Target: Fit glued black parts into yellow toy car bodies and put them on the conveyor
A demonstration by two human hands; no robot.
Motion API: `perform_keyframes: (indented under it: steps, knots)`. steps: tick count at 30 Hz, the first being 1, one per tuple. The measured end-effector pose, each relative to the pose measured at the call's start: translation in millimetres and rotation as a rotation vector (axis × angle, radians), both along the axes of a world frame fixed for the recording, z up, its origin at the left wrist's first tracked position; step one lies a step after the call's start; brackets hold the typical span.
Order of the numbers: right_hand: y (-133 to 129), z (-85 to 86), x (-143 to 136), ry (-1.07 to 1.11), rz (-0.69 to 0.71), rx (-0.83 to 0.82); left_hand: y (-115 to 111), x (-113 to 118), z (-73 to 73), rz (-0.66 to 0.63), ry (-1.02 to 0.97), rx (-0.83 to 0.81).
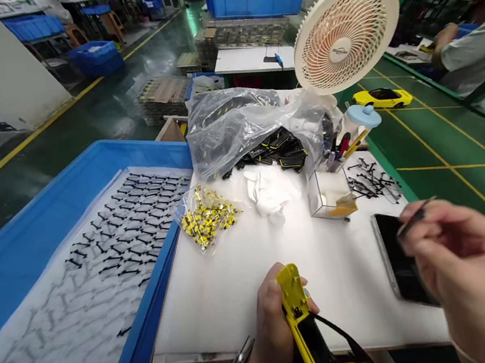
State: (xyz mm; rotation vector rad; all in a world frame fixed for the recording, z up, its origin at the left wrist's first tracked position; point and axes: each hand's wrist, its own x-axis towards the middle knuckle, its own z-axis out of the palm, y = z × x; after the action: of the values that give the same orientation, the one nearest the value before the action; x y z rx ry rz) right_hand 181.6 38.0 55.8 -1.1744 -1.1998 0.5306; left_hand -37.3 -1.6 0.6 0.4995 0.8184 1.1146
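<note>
My left hand is closed round a yellow and black toy car body, which is tilted up at the table's front edge. A black strip curves along the body's right side, and its lower end runs out of view. My right hand, raised at the right above a dark phone, pinches a small thin black part. Motion blur hides that part's exact shape. Several thin black parts lie loose beyond the phone.
A blue bin on the left holds rows of small black parts. On the white table lie a bag of yellow-black pieces, a plastic bag of black parts and a small box. Behind stands a fan; a co-worker's sleeve shows right.
</note>
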Motion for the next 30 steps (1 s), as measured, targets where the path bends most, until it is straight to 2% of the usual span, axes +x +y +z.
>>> perform_keyframes:
  steps: [2,4,8,11,14,21,25,27,30]
  knots:
    - [-21,2.4,-30,0.010,0.153,-0.089,0,0,1.7,0.000,0.019,0.028]
    - [-33,3.9,-54,-0.006,0.235,-0.110,-1,0,1.6,-0.002,0.030,0.047]
    - [-37,5.4,-80,-0.107,0.367,-0.144,-3,0,-2.6,-0.022,0.016,0.078]
    - [-34,5.2,-83,-0.159,0.429,-0.192,-4,0,-6.4,-0.023,-0.006,0.112]
    - [-31,4.7,-83,-0.207,0.422,-0.198,-4,0,-7.9,-0.018,-0.003,0.123]
    - [-27,5.1,-88,-0.291,0.424,-0.200,-1,2,-4.5,0.034,0.045,0.164]
    - [-24,6.1,-84,-0.389,0.444,-0.171,1,0,-3.1,-0.002,0.070,0.181]
    - [-22,8.1,-80,-0.505,0.464,-0.126,5,-5,0.6,-0.032,0.138,0.210]
    - [-19,12.5,-76,-0.694,0.483,-0.018,11,-21,13.2,-0.097,0.396,0.369]
